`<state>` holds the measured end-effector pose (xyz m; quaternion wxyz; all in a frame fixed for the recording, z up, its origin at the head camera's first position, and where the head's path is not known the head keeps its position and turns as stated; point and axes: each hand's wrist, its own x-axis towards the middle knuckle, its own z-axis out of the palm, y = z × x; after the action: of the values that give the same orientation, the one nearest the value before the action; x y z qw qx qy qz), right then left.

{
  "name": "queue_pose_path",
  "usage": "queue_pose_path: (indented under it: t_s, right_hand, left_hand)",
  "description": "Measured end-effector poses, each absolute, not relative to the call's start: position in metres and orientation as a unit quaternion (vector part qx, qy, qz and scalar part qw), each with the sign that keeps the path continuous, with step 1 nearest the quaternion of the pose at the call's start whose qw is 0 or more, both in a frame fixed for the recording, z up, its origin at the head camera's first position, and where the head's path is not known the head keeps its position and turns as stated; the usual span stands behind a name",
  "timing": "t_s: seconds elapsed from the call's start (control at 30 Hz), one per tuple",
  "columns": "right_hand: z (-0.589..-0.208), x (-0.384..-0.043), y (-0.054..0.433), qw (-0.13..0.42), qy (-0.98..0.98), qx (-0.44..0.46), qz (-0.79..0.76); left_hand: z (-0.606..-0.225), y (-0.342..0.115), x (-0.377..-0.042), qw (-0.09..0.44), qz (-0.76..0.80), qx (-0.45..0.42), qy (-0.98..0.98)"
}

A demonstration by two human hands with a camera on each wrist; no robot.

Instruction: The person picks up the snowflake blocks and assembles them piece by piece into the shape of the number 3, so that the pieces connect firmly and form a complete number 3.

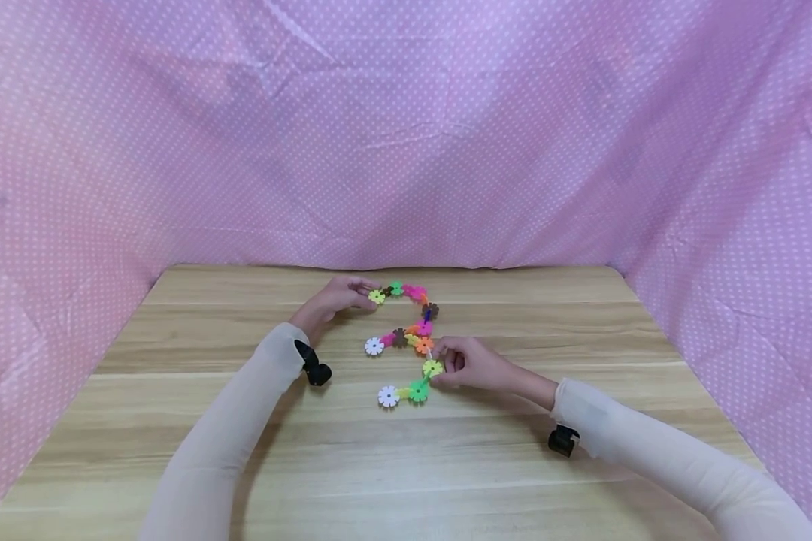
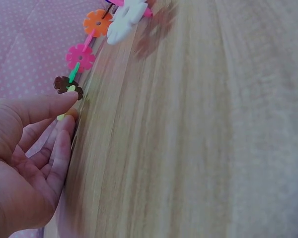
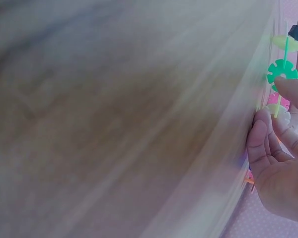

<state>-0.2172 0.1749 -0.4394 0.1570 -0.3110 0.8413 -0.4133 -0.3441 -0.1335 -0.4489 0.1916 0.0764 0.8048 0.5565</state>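
Note:
A chain of interlocking plastic snowflake discs (image 1: 424, 328) in many colours lies on the table, curved roughly like a figure 3 with a short middle branch. My left hand (image 1: 343, 294) pinches the yellow disc (image 1: 377, 297) at the chain's far left end; in the left wrist view only its thin edge shows between thumb and finger, beside a brown disc (image 2: 68, 88). At the chain's lower right, my right hand (image 1: 472, 364) holds another yellow disc (image 1: 432, 368) between thumb and fingers. Just nearer sits a green disc (image 1: 418, 391), close to the thumb in the right wrist view.
White discs end the middle branch (image 1: 374, 346) and the near end (image 1: 389, 397). The wooden table (image 1: 514, 481) reaches back to a pink dotted cloth (image 1: 406, 150) that hangs behind and on both sides. Black wrist cameras (image 1: 316, 373) sit on both sleeves.

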Motion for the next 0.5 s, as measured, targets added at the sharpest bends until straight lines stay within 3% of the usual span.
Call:
queue_pose_path:
  t_s: [0.5]
  right_hand:
    - [-0.4379,-0.2176,0.1753,0.160,0.842,-0.315,-0.408]
  left_hand:
    - [-0.4485,-0.1359,-0.3411,0.196,0.558,0.073,0.803]
